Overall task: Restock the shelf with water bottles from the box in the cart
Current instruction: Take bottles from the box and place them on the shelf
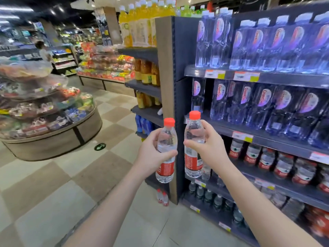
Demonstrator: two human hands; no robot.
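My left hand [151,155] grips a clear water bottle [166,139] with a red cap and red label, held upright. My right hand [208,145] grips a second, matching water bottle [193,132], also upright and slightly higher. Both bottles hang in the air just in front of the left end of the dark shelf unit [267,139]. A row of the same red-label bottles [267,157] stands on the third shelf to the right of my right hand. The box and the cart are out of view.
Tall clear bottles with purple labels [258,104] fill the upper two shelves. Two small red-label bottles [162,197] stand on the floor by the wooden end panel [165,86]. A round snack display [44,113] is on the left; a person [44,52] stands far off.
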